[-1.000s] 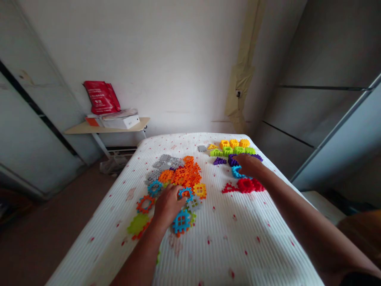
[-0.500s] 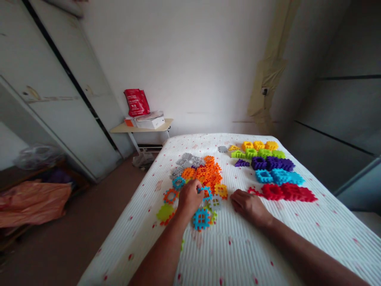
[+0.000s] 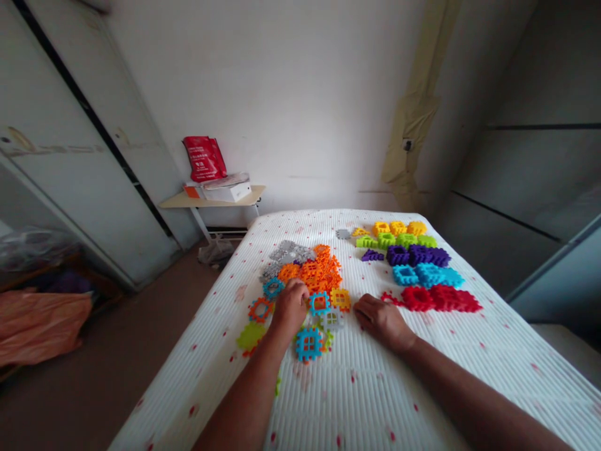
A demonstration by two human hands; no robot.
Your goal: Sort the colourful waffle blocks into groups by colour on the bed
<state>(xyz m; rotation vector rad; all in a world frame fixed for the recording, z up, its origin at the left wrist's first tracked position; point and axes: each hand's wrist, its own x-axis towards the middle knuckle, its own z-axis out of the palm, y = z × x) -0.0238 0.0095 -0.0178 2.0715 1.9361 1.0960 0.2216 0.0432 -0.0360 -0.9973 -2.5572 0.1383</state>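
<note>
My left hand [image 3: 290,307] is over the near edge of a loose pile of plastic building pieces, fingers curled; whatever lies under them is hidden. Just right of its fingertips is a blue square-frame piece [image 3: 320,294], with a yellow window piece [image 3: 340,299] and a grey window piece [image 3: 332,319] beside it. Closer to me lies a blue window piece [image 3: 308,344]. Left of the hand are an orange frame piece [image 3: 259,309] and a lime green piece [image 3: 250,336]. My right hand [image 3: 382,319] rests closed on the sheet, near a red triangular piece [image 3: 392,299]; its fingertips are hidden.
Beyond my left hand lie heaped orange pieces [image 3: 319,272] and grey pieces [image 3: 286,254]. On the right stand colour-sorted rows: yellow [image 3: 398,228], green [image 3: 406,240], purple [image 3: 417,255], blue [image 3: 428,274] and red [image 3: 441,299]. A small side table [image 3: 201,202] stands beyond the bed.
My left hand has drawn slightly left, off the blue square-frame piece, which now lies clear of the fingers. The right hand stays in place. The view has turned slightly right.
</note>
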